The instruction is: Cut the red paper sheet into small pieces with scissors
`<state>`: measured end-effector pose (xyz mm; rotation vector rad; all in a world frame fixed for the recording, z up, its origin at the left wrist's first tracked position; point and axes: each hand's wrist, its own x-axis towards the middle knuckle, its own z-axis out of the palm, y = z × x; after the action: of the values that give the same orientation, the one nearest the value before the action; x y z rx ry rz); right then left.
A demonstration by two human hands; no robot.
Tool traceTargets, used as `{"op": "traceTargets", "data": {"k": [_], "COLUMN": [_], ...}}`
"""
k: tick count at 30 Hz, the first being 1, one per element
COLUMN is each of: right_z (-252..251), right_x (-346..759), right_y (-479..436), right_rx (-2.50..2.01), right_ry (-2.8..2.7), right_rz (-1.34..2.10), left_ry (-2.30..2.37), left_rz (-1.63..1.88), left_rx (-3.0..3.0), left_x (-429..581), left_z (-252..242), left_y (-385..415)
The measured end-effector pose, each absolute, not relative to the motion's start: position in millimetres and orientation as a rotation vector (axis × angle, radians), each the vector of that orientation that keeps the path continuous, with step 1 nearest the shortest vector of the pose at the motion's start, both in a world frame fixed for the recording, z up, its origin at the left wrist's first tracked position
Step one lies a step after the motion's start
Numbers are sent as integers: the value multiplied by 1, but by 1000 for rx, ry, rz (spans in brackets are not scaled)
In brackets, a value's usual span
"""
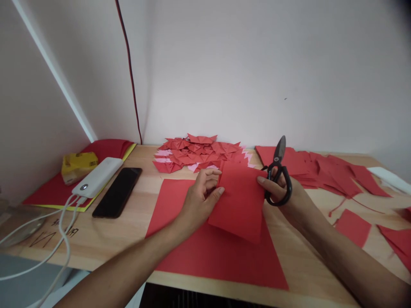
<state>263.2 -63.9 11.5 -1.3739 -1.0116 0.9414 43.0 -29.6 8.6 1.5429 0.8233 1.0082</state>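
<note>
A rectangle of red paper [242,201] is held up between both hands, above a larger red sheet [221,267] lying flat on the table. My left hand [205,194] pinches its left edge between thumb and fingers. At the top right corner, my right hand [278,188] grips the paper with its thumb and also has black-handled scissors [278,164] hooked on its fingers. The scissors' blades point upward, away from the paper, and look closed. Some fingers of my right hand are hidden behind the handles.
Folded red and pink paper pieces [201,152] are heaped against the wall. Cut red papers [334,171] spread at the right, with another red piece [353,226] nearer. A phone [117,192], a white power bank [98,176] with cables and a yellow packet [79,167] are at the left.
</note>
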Motion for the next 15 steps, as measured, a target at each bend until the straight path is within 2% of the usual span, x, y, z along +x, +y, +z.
{"op": "traceTargets", "data": {"k": [15], "right_z": [21], "right_x": [257], "right_y": [-70], "right_rx": [-1498], "right_ry": [-1123], "right_rz": [772], "left_ry": [784], "left_rz": [1069], "left_rx": [1396], "left_x": [44], "left_z": [6], "left_y": [-27]}}
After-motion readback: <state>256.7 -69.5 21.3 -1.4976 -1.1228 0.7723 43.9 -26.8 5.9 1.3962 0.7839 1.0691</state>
